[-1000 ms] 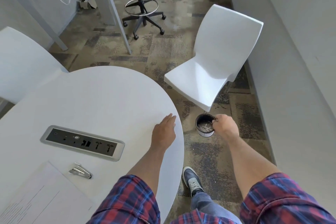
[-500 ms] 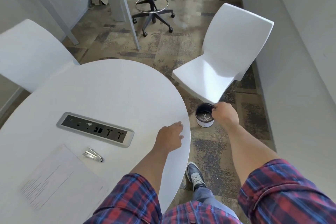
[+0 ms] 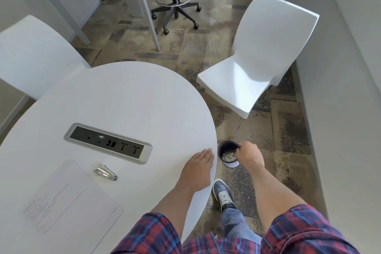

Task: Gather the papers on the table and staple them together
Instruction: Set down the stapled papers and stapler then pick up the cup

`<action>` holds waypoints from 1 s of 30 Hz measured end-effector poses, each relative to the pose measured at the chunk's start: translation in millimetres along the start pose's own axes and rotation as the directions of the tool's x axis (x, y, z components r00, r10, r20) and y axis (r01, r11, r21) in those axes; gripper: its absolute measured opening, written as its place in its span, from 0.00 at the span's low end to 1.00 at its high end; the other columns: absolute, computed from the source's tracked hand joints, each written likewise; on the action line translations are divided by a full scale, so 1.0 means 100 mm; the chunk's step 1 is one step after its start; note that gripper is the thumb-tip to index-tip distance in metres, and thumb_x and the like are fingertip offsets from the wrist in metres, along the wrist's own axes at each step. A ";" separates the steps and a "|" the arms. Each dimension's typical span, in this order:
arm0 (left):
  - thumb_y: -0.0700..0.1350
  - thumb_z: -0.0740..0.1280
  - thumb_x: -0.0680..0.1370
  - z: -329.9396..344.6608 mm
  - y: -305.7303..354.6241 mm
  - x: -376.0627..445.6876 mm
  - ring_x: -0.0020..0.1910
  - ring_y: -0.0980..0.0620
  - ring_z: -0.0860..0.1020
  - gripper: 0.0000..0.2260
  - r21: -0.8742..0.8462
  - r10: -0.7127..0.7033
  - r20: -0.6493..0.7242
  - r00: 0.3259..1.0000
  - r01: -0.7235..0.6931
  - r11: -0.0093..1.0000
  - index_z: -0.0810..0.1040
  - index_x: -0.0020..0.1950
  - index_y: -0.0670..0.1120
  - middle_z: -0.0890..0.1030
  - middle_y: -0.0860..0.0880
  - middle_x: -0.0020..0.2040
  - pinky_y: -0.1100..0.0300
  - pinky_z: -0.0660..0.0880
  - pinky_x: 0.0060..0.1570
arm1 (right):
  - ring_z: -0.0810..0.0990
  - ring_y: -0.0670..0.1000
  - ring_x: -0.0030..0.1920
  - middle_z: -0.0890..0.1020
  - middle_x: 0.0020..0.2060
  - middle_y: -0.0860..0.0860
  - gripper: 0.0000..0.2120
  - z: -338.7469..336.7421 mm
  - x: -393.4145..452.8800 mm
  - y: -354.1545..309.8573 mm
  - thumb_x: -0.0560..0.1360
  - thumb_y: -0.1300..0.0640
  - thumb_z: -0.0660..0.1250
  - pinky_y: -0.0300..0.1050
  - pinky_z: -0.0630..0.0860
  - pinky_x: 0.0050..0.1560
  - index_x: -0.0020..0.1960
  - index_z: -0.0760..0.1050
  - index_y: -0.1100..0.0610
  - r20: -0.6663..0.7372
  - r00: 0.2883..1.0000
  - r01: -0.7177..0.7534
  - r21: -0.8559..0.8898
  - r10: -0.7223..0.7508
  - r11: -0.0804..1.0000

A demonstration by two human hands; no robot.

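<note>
Looking down from the head camera, the flat white sheets of paper (image 3: 68, 202) lie in the lower left of the frame, on the round white table (image 3: 127, 97). Just above them, near but not touching, lies the small shiny metal stapler (image 3: 104, 173). A grey strip of plug sockets (image 3: 108, 146) is set into the table above that.

Neither hand is on the papers. The left hand (image 3: 198, 168) rests flat on the table edge near the middle, fingers straight, holding nothing. The right hand (image 3: 248, 155) hangs off the table to the right, fingers curled on the rim of a small dark round tin (image 3: 227, 153) with white bits inside.

Paper is probably light, thin and bendy, and slides easily. A good plan is to square the sheets and pinch one corner. The stapler looks hard and small; best to grip it around its body.
</note>
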State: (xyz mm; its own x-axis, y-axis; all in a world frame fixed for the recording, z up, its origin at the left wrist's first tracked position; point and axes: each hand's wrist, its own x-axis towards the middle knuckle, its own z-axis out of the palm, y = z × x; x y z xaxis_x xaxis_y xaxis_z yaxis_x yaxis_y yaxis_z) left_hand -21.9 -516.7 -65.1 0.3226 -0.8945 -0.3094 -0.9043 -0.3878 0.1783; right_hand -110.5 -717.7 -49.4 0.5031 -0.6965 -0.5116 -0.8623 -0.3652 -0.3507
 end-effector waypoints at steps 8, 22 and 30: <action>0.50 0.40 0.80 0.02 0.10 0.22 0.83 0.47 0.55 0.32 -0.006 -0.021 -0.061 0.998 0.021 1.000 0.56 0.83 0.42 0.57 0.45 0.83 0.51 0.53 0.81 | 0.84 0.60 0.39 0.86 0.39 0.59 0.09 0.12 0.04 -0.06 0.76 0.62 0.62 0.48 0.81 0.39 0.45 0.81 0.62 0.012 1.000 0.015 0.014 -0.015 1.000; 0.35 0.62 0.75 -0.72 -0.03 0.56 0.78 0.50 0.66 0.29 -0.226 -0.095 -0.200 0.975 0.049 0.973 0.67 0.78 0.45 0.70 0.48 0.78 0.51 0.69 0.69 | 0.84 0.55 0.36 0.83 0.35 0.54 0.09 -0.39 0.17 -0.11 0.78 0.61 0.61 0.52 0.86 0.41 0.48 0.80 0.60 -0.076 0.997 -0.033 -0.085 0.026 0.996; 0.42 0.62 0.82 -1.18 -0.32 0.54 0.60 0.41 0.81 0.29 -0.171 -0.194 -0.233 0.953 0.156 0.973 0.56 0.82 0.49 0.73 0.48 0.73 0.46 0.78 0.57 | 0.83 0.55 0.35 0.83 0.36 0.53 0.09 -1.07 0.13 -0.76 0.77 0.59 0.62 0.46 0.82 0.36 0.46 0.81 0.56 -0.212 0.972 0.082 -0.100 -0.102 0.992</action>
State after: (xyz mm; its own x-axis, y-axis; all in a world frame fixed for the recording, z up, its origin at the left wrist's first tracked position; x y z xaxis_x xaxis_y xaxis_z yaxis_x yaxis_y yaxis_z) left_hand 57.0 -578.5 22.9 0.5480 -0.8290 -0.1118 -0.7815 -0.5550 0.2850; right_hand -44.9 -765.3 54.8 0.5645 -0.7709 -0.2951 -0.8195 -0.4808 -0.3117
